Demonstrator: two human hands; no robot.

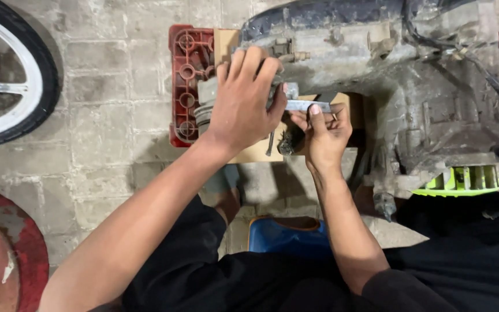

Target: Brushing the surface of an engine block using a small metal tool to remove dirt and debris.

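Right, here it is: a thin flat metal strip (pixel 306 105), a blade or gauge of some kind, lies level across the grimy engine block (pixel 376 63), and the right hand (pixel 326 136) has it pinched, thumb pressing on top and fingers curled beneath, so it looks held steady against the casting rather than just carried. Just to the left of that hand, the left hand (pixel 244 101) is spread over a grey cylindrical part (pixel 206 104), palm down, fingers wrapped over the top edge; it is gripping or bracing that part, seemingly to stop it shifting, though what sits under the palm is hidden. Beneath both hands a piece of cardboard (pixel 258 151) takes the work, and under that, further left, a red plastic crate (pixel 187 81) props the engine off the paved floor (pixel 105 115). Below the right hand a small dark fitting (pixel 286 144) sits on the cardboard. Away to the right of the right hand, a lime-green fan cover (pixel 463 180). Far left of the left hand, a white-spoked wheel (pixel 7 75) rests on the floor, and a red round object (pixel 1 254) lies near the elbow.
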